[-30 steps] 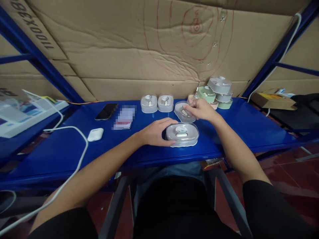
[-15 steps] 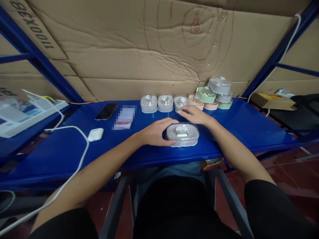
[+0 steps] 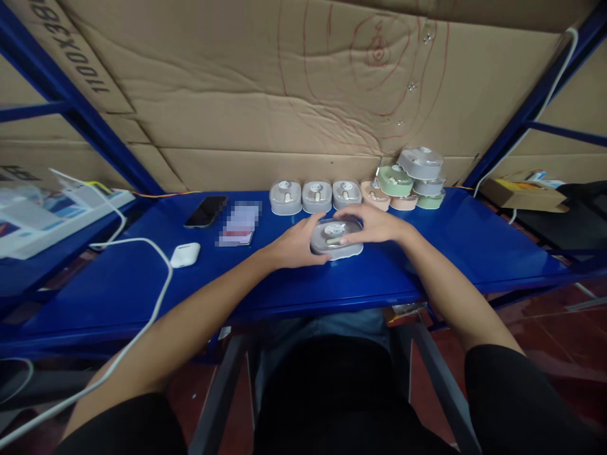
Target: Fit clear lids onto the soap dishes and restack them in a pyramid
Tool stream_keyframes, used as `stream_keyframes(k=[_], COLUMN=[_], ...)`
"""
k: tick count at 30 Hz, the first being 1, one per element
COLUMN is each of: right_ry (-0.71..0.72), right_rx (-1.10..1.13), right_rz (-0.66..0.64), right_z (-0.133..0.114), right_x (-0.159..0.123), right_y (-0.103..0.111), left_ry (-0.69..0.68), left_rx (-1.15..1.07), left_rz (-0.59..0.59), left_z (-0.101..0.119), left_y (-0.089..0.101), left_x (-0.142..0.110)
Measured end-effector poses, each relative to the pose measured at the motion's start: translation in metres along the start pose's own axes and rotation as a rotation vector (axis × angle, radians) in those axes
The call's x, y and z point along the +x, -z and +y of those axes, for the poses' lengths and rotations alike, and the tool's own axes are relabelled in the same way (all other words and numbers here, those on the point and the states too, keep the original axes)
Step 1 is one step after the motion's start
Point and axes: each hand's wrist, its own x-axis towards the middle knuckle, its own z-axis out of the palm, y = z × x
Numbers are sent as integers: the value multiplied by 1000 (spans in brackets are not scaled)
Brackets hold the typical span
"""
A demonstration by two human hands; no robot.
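Note:
A grey oval container with a clear lid [image 3: 342, 253] is between my hands near the front of the blue table. It has a round sticker and a pale handle or latch on top. My left hand [image 3: 298, 243] grips its left end, thumb on the near side and fingers around the far side. From the right, my right hand [image 3: 372, 224] holds it too, its thumb across the lid by the pale piece and its fingers over the far edge. Just behind stand similar grey containers, a left one [image 3: 285, 199], a middle one [image 3: 317, 198] and a right one [image 3: 346, 194].
Peach, green and grey containers [image 3: 420, 164] are stacked at the back right. On the left lie a dark phone [image 3: 205, 212], a second phone with a blurred screen [image 3: 238, 224] and a white earbud case [image 3: 185, 254]. A white cable [image 3: 164, 284] crosses the left side. Cardboard [image 3: 227, 95] backs the table.
My right hand has come from beside the back row onto the held container. With my left hand on it, that container has shifted slightly left and away from me.

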Motion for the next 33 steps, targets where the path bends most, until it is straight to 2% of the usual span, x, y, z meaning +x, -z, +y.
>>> stream_keyframes(k=[2, 6, 10, 14, 19, 23, 27, 31, 33], right_ry=[13, 26, 13, -102, -271, -281, -268, -272, -294], right_rx=[-54, -113, -90, -139, -220, -224, -230, -236, -222], right_rz=[-5, 27, 106, 267, 458, 509, 509, 548, 524], right_z=[-1, -1, 0, 11, 29, 32, 30, 31, 32], right_x=[1, 4, 2, -3, -5, -4, -3, -3, -3], right_y=[-6, -14, -4, 13, 25, 25, 22, 23, 24], left_ry=[10, 28, -2, -92, -187, -152, -124, -78, -17], left_rx=[-14, -50, -83, -65, -23, -47, -79, 40, 110], left_rz=[29, 8, -1, 1, -70, -79, -15, 75, 103], left_z=[-7, -12, -16, -23, -19, -13, -14, -22, -26], left_y=[1, 4, 10, 19, 24, 23, 26, 37, 43], left_x=[2, 4, 4, 4, 3, 1, 3, 4, 4])
